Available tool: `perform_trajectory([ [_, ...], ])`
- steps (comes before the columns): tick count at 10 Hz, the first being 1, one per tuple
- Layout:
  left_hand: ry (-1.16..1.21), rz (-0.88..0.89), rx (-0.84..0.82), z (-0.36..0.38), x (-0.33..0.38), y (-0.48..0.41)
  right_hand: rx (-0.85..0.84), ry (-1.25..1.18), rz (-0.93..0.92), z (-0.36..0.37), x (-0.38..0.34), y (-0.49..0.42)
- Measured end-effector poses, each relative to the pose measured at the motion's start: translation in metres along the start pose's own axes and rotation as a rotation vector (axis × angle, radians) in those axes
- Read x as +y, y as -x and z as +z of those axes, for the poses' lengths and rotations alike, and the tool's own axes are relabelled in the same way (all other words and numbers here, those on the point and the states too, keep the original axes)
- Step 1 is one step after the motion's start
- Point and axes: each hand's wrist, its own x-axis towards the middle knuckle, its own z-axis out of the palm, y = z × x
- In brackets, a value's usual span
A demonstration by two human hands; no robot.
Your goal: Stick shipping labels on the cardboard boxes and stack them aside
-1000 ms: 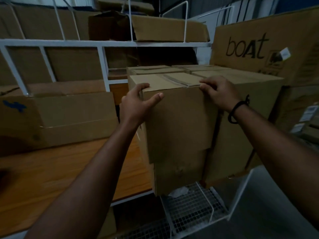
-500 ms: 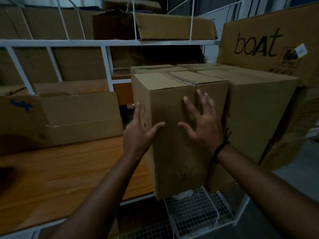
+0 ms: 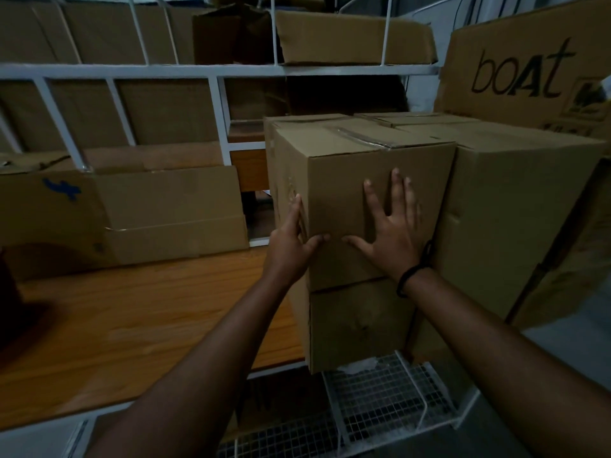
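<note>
A taped brown cardboard box (image 3: 350, 180) stands on top of another box (image 3: 357, 325) at the right end of the wooden table (image 3: 132, 325). My left hand (image 3: 291, 246) lies flat along the upper box's left side, with its thumb on the front face. My right hand (image 3: 393, 233) presses its spread, straight fingers flat on the front face. A bigger cardboard box (image 3: 515, 226) stands against the stack's right side. No shipping label shows on any visible face.
Flattened cardboard boxes (image 3: 158, 206) lean at the back of the table behind a white metal rack (image 3: 211, 71). A large carton printed "boat" (image 3: 525, 67) stands at the far right. A white wire basket (image 3: 383, 401) sits below the stack.
Both hands slid from the box's top edge down onto its sides. The right hand has opened flat on the front face, and the left hand has dropped to the left side.
</note>
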Motion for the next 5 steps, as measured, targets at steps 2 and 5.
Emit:
perform_trajectory([
  [2,-0.002,-0.003,-0.039,-0.003,-0.001,-0.006,-0.002,0.015,0.003,0.001,-0.005,-0.002],
  [5,-0.182,0.098,0.036,-0.067,-0.004,0.031,0.222,-0.164,-0.165,-0.015,-0.055,0.015],
])
